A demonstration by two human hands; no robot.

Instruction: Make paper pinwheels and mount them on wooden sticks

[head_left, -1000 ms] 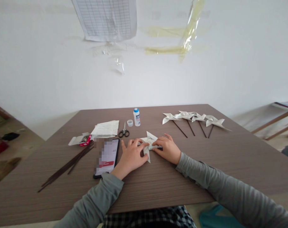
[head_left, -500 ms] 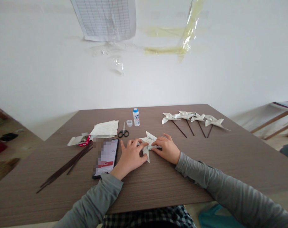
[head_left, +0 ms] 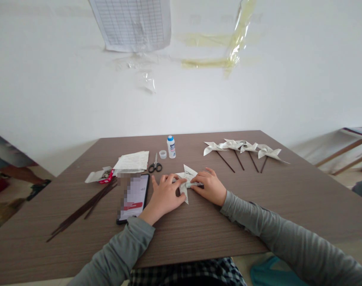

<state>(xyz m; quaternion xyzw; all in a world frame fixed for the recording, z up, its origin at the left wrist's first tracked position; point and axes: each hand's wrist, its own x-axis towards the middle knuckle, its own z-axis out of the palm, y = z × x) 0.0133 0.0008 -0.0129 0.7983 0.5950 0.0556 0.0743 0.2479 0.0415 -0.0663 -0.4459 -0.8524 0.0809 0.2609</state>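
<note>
A white paper pinwheel [head_left: 188,173] lies on the brown table in front of me, its pointed blades sticking out between my hands. My left hand [head_left: 167,194] grips its left side, fingers bent over the paper near the middle. From the right, my right hand [head_left: 210,186] pinches the pinwheel close to its centre with thumb and fingertips. The spots under my fingertips are hidden. Just left of my left hand lies a phone [head_left: 133,198] with a lit, partly blurred screen. Black-handled scissors [head_left: 155,166] rest beyond the phone.
White paper sheets [head_left: 132,162], a small red box [head_left: 107,175] and dark thin sticks [head_left: 82,208] occupy the left. A blue-capped bottle [head_left: 171,147] stands beside a small clear cup [head_left: 163,154]. Several finished-looking pinwheels on sticks [head_left: 268,152] lie back right. A person's leg [head_left: 22,173] shows far left.
A person's leg and foot have come into view at the far left, beyond the table. My hands and the pinwheel have hardly moved.
</note>
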